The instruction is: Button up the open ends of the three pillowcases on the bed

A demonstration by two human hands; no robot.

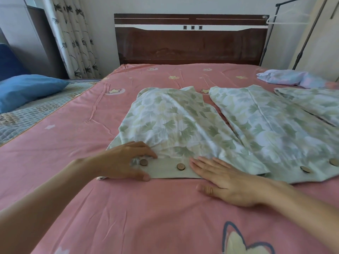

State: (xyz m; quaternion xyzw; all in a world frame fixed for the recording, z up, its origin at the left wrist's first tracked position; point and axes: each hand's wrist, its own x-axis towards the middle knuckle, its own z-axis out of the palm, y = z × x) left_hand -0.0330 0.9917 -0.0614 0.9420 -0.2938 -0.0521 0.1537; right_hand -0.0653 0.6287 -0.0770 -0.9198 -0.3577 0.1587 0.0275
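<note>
Three green-leaf pillowcases lie side by side on the pink bed. The left pillowcase has a plain band at its near end with two round wooden buttons. My left hand pinches the left end of that band by one button, thumb under the edge. My right hand lies flat, fingers apart, on the band's right end. The middle pillowcase shows two buttons at its near edge. Only part of the right pillowcase is in view.
A crumpled pale blue and pink cloth lies at the far right of the bed. The dark wooden headboard stands at the back. A blue pillow rests on a second bed to the left. A clothes rack stands at the right.
</note>
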